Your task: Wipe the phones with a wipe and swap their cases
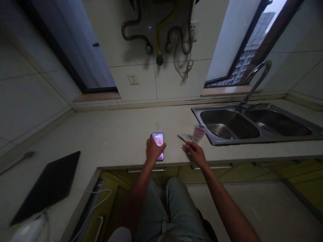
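A smartphone [160, 155] with a lit purple-pink screen lies face up near the counter's front edge. My left hand [152, 149] spans it from above, fingers along its left edge and thumb across to the right edge. To the right, my right hand [194, 153] rests low over the counter with thumb and fingers drawn together. A thin dark strip [181, 137] runs out to the left from near its fingertips; whether they grip it is unclear. Just beyond the hand are a small pale flat piece [187, 137] and a translucent cup [198, 133] with red markings.
A double steel sink [227, 124] with a curved faucet [257, 72] is set into the counter [121, 134] at right. At left lie a black flat panel [50, 185] and a white cable [101, 198]. Pipes [158, 33] hang on the tiled wall between two windows.
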The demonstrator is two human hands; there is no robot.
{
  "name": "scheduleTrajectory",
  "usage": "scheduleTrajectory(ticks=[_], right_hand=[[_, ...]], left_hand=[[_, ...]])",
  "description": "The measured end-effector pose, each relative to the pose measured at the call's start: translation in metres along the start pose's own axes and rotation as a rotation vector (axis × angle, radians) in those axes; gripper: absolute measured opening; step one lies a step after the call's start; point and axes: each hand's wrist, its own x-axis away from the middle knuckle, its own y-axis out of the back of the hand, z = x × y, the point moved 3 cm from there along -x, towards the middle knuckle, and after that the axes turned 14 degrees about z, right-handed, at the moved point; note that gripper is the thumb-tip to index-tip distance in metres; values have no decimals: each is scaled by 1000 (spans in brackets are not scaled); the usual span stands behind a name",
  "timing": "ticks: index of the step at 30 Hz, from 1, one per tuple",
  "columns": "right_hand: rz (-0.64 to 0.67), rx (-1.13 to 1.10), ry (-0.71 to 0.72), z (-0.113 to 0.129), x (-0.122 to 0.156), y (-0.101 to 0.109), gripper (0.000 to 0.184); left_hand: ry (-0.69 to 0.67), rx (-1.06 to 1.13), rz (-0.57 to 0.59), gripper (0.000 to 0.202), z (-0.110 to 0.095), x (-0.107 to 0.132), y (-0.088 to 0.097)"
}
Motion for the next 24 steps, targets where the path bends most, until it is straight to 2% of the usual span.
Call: scheduleTrajectory(ticks=[11, 18, 24], right_hand=[[17, 31, -19, -4, 4, 1, 48], [18, 24, -37, -1, 6, 0, 47], [4, 126, -15, 4, 10, -3, 44]], left_hand=[[-59, -253, -58, 92, -3, -12, -4], [-69, -329, -40, 87, -5, -23, -4], [-83, -321, -21, 82, 0, -26, -5]])
